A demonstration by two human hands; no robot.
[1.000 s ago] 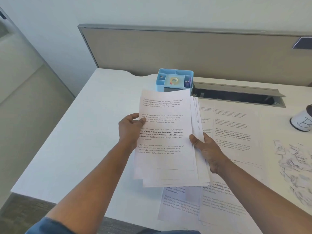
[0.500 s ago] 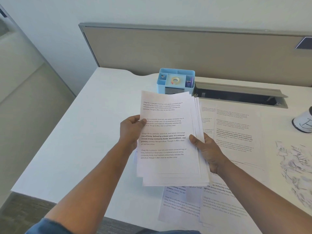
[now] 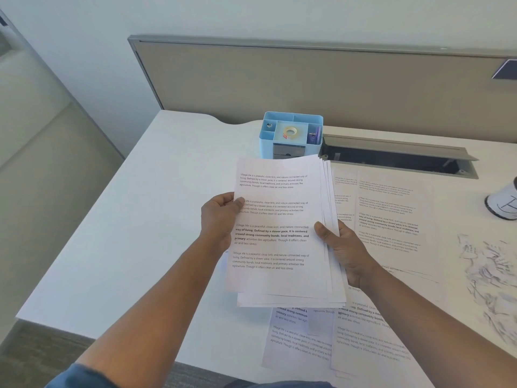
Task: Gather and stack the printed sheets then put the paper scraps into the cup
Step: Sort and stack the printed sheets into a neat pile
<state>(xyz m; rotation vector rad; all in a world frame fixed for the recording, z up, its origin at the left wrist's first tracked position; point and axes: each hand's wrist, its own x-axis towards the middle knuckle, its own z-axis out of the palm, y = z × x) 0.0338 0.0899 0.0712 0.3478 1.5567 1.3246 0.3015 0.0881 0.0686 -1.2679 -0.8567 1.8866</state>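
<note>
**Sheets held in both hands above the desk; scraps and cup at right**

We find a stack of printed sheets [image 3: 279, 233] held up at the centre of the frame, clear of the white desk [image 3: 134, 233]. The sheets are not squared: several edges fan out along the right side and the bottom of the stack.

The left hand [image 3: 219, 219] grips the stack's left edge, thumb laid across the top page and the other fingers curled behind it. The right hand [image 3: 342, 247] holds the right edge lower down, thumb on the front page, with the palm and remaining fingers underneath, mostly hidden by paper.

We note further loose sheets [image 3: 389, 219] lying flat on the desk right of centre, and more overlapping ones [image 3: 335, 340] at the lower centre, partly covered by the held stack and by the right forearm.

A pile of paper scraps [image 3: 489, 281] lies on the desk at the right edge of the frame. The cup [image 3: 505, 203] stands above the scraps at the right edge, cut off by the frame; it is white with dark markings.

A light blue desk organiser [image 3: 292, 135] stands just above the stack, with a roll of tape [image 3: 290, 132] in its middle compartment. To its right is an open cable tray [image 3: 397, 161] set into the desk.
</note>
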